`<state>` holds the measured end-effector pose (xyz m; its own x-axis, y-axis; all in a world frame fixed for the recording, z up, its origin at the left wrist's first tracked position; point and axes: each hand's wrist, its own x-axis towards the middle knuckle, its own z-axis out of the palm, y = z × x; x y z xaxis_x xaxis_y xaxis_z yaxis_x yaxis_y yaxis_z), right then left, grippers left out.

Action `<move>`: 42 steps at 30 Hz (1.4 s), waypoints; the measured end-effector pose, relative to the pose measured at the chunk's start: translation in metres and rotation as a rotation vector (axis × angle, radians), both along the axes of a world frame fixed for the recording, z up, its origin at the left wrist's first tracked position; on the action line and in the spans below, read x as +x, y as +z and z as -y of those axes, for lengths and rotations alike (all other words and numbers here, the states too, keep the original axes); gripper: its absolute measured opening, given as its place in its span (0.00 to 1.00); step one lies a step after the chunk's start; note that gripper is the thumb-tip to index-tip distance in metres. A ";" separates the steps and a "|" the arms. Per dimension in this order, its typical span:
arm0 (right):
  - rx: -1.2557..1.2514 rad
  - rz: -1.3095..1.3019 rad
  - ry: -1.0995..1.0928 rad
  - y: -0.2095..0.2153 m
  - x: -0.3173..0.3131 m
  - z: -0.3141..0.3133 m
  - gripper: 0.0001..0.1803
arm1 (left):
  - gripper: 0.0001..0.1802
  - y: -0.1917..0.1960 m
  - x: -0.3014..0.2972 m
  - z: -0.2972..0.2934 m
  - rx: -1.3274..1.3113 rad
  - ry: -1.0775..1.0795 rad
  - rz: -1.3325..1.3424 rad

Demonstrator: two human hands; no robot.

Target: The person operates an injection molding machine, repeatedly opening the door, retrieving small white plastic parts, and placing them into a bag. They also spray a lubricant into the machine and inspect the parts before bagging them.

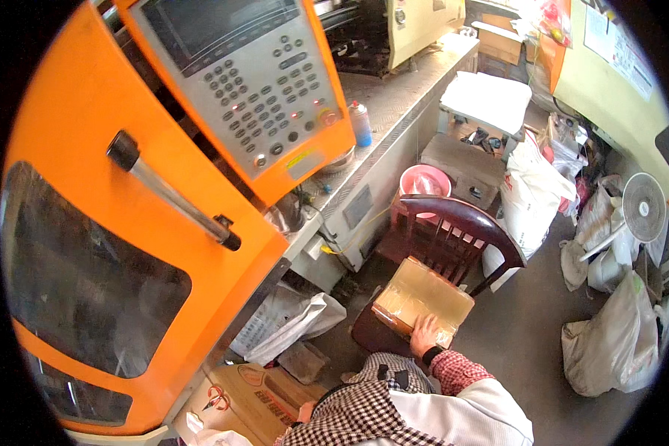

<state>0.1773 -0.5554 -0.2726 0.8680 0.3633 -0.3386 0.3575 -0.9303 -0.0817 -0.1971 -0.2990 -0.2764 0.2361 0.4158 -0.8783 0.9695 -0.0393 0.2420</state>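
On the seat of a dark wooden chair [483, 223] lies a small brown cardboard box [424, 292], its top shiny as if taped. My right hand [425, 336] rests on the near edge of this box, fingers stretched over its top. Only a sliver of my left hand [305, 411] shows past the checkered clothing, beside a large flat brown carton [260, 401]. Its fingers are hidden. Red-handled scissors [216, 398] lie on the carton's left part, away from both hands.
An orange machine with a door handle [175, 195] and control panel [267, 111] fills the left. Behind the chair are a pink bucket [425, 181] and a white sack [531, 193]. A fan [644, 208] and stuffed bags [609, 338] stand at the right.
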 end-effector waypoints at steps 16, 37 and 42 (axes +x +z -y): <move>1.480 0.451 0.514 0.353 -0.013 -0.289 0.26 | 0.25 0.086 -0.017 -0.053 0.208 -0.171 0.273; 1.267 0.844 0.597 0.371 0.082 -0.364 0.20 | 0.19 0.062 -0.062 -0.034 0.484 0.566 0.421; 1.885 -0.302 0.112 0.405 0.040 -0.361 0.23 | 0.20 0.078 -0.047 -0.057 0.470 0.557 0.444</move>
